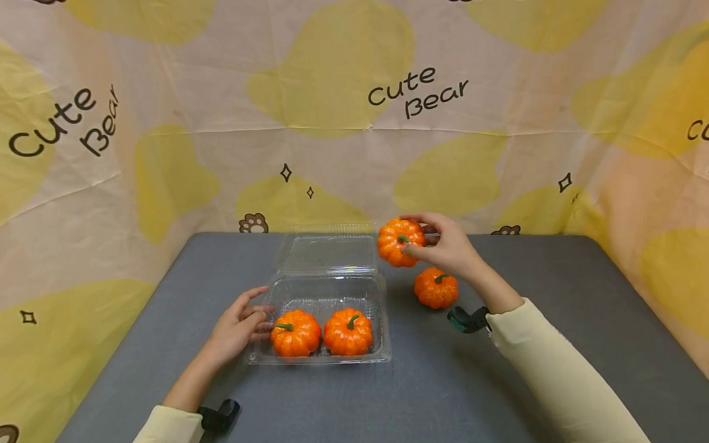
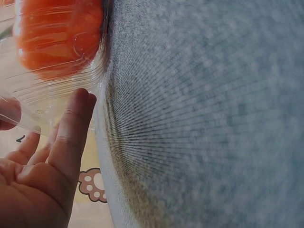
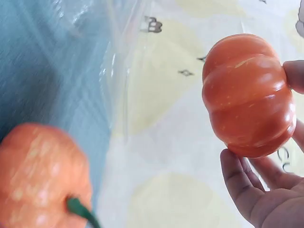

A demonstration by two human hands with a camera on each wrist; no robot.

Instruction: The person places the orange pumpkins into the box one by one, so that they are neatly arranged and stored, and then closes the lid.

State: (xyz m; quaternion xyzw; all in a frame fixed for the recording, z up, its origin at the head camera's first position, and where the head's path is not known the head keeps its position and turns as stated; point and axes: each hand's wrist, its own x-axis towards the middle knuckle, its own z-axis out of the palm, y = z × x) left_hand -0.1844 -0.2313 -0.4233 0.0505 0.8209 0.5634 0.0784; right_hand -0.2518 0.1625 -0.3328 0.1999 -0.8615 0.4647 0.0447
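Note:
My right hand (image 1: 444, 246) holds up a small orange pumpkin (image 1: 400, 242) with a green stem, gripped between thumb and fingers, right of the container's lid. In the right wrist view, the held pumpkin (image 3: 249, 97) has its ribbed side towards the camera. Below that hand, another pumpkin (image 1: 436, 288) sits on the table. Two more, a left pumpkin (image 1: 296, 333) and a right pumpkin (image 1: 348, 332), lie side by side in the front of a clear plastic container (image 1: 323, 361). My left hand (image 1: 239, 329) holds the container's left rim; its fingers (image 2: 71, 118) reach under the edge.
The container's clear hinged lid (image 1: 330, 253) lies open behind it, towards the table's back edge. A grey table (image 1: 342, 412) carries everything. Patterned cloth (image 1: 334, 80) hangs behind and along the sides. Each wrist wears a black strap, the left strap (image 1: 220, 417) near the table.

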